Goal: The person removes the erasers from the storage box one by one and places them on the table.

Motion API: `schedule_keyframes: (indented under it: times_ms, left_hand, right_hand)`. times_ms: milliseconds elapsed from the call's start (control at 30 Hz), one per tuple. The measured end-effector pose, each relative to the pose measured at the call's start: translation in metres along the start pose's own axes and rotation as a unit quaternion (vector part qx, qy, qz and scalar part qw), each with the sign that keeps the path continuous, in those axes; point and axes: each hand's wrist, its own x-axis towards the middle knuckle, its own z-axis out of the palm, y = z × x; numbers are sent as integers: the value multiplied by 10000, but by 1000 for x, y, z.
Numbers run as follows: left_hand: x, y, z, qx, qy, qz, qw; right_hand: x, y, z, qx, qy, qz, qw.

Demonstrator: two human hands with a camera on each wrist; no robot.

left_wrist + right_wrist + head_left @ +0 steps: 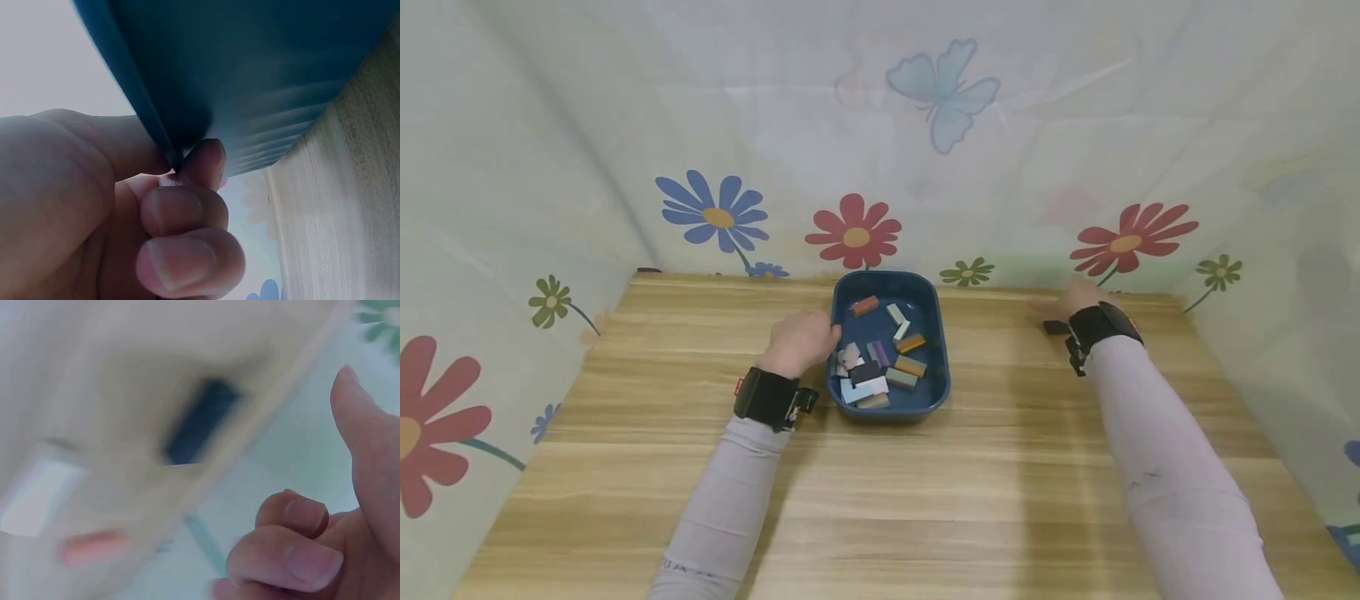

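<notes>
Bin pinched by left hand; right hand near block (dark, blurred).

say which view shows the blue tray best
The head view: nearly the whole blue tray from above, with blocks inside. The left wrist view shows part of its outside and rim, pinched by the left hand; the right wrist view shows none of it.

faint letters on left sleeve, marks on right sleeve, unreadable

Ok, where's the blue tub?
In the head view, the blue tub sits midway along the far edge of the table, the left hand pinching its left rim.
</notes>
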Motion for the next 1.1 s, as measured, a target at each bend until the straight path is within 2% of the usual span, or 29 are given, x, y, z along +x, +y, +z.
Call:
schedule_keyframes:
  times_ms: [133, 233, 333, 433, 667, 867, 1100]
  left_hand:
    - [2, -2, 1, 50, -17, -38, 10000]
    - [3, -3, 0, 63, -35, -64, 10000]
    - [2, -3, 0, 46, -31, -84, 9999]
    - [1, -1, 0, 27, -67, -94, 9999]
    - [-1, 1, 1, 2, -135, -114, 9998]
    - [-2, -1, -2, -16, -65, -166, 9998]
    - [-2, 0, -3, 52, 39, -108, 9999]
  right_hand:
    - [-27, -52, -29, 1, 408, -452, 9981]
    - [-40, -90, -38, -142, 789, -913, 9926]
    - [-43, -122, -38, -127, 1112, -1290, 9853]
    - [-48, -153, -32, -142, 1264, -1612, 9787]
    - [-60, -213, -15, -491, 1203, -2347, 9633]
    - [-61, -255, -3, -958, 1101, -2518, 9567]
    - [-47, -287, 10, -1422, 1003, -2340, 9565]
